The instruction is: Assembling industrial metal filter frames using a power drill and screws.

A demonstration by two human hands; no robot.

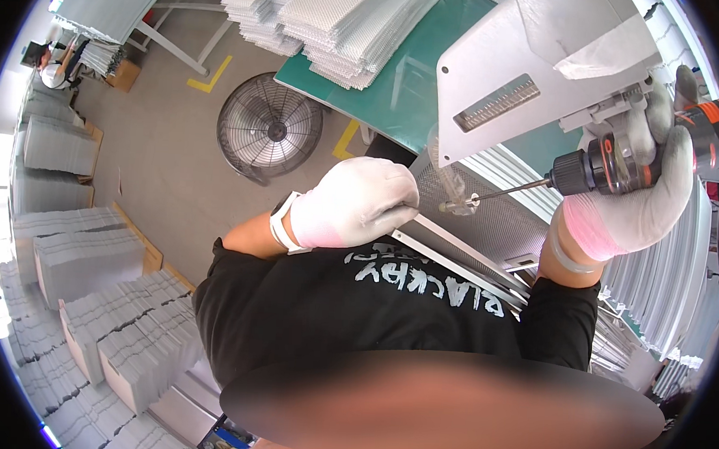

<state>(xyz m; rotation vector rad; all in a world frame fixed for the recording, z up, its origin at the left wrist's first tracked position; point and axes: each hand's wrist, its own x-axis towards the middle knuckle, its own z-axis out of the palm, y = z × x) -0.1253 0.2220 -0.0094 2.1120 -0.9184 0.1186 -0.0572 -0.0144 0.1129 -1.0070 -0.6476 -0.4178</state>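
a stack of mesh panels (337, 28) crowds the left corner of the green tabletop (420, 85), and a slotted metal plate (489, 77) blocks the view of much of the rest. a round fan (270, 129) stands on the floor (175, 166) just off that corner. beside the plate, the gloved right hand (659, 179) wraps its fingers around an orange-and-black drill (611, 164), its bit aimed at a clear piece (460, 204), perhaps plastic. the gloved left hand (357, 200) has its fingers curled; i cannot tell whether they hold anything. the black shirt (331, 304) covers part of the white rails (455, 266), and the dark rim cuts off the drill's rear. the inside of a brown carton (123, 75) is hidden.
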